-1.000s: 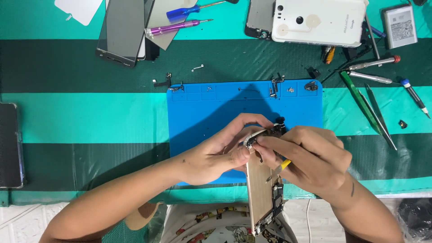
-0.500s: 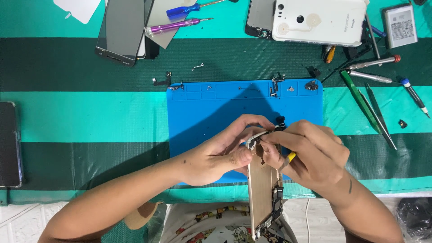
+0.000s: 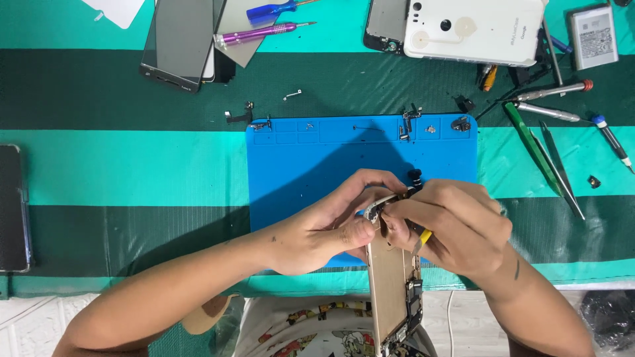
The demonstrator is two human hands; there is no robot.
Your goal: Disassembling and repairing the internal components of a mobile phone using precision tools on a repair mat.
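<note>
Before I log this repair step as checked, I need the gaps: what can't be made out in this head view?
- Top end of the opened phone: covered by the left hand and right hand.
- Yellow-tipped tool: mostly hidden inside the right hand; its kind is unclear.
- Phone's lower end: cut by the bottom edge.
- Small parts on the blue mat: too small to identify.
- Dark phone: cut by the left edge.

Both forearms come up from the lower edge and converge toward the middle. The left hand (image 3: 324,231) lies palm-up-ish, its fingers curled inward and the thumb pressed toward the meeting point. The right hand (image 3: 456,228) arches over from the other side, knuckles up, fingers bent in a tight pinch. The fingertips of the two hands touch.
</note>
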